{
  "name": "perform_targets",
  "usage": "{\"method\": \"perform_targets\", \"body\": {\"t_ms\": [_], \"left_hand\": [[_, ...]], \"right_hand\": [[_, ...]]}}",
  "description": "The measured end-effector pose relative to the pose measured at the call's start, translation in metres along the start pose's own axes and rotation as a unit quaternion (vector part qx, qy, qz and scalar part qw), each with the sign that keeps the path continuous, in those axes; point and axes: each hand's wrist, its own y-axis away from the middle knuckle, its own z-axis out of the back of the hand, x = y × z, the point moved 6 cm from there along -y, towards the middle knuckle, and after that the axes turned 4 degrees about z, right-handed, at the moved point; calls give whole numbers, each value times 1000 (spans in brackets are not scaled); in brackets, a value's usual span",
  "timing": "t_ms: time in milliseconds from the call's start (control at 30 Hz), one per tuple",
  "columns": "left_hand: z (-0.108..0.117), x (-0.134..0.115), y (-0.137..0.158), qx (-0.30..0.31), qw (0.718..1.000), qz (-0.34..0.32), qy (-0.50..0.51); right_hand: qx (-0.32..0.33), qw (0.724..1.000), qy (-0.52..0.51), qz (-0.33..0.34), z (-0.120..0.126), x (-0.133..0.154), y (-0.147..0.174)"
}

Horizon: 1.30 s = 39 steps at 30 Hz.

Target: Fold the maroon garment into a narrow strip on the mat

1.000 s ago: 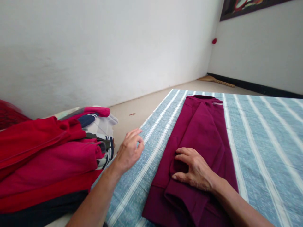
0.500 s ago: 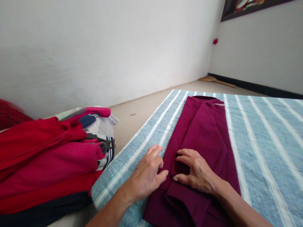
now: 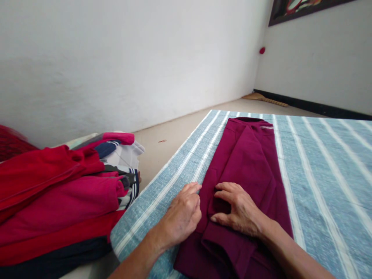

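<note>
A maroon long-sleeved top [image 3: 244, 155] lies folded lengthwise, its neck opening at the far end and a sleeve laid down over its front. At the top's left edge, my left hand [image 3: 184, 213] is closed, with fingers curled and thumb tucked in. It seems to grip the edge of the cloth, though the fingertips are partly hidden. My right hand [image 3: 240, 209] rests on the middle of the top, thumb and fingers apart in a C shape over the fabric. Just below it lies the open end of a sleeve [image 3: 217, 250].
A blue cloth with white stripes [image 3: 319, 186] covers the surface under the top. To the left is a heap of red, pink and dark clothes [image 3: 72, 193]. Behind are a white wall [image 3: 145, 58] and a straw-coloured broom [image 3: 264, 99] on the floor.
My left hand's thumb and fingers have closed together at the top's left edge. My right hand has stayed in the same place on the cloth. The view has shifted slightly.
</note>
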Motion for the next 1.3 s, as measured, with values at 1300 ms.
{"method": "perform_targets", "body": {"t_ms": [1300], "left_hand": [[-2, 15, -2, 3, 997, 72, 7]], "right_hand": [[8, 1000, -15, -13, 1, 2, -3]]}}
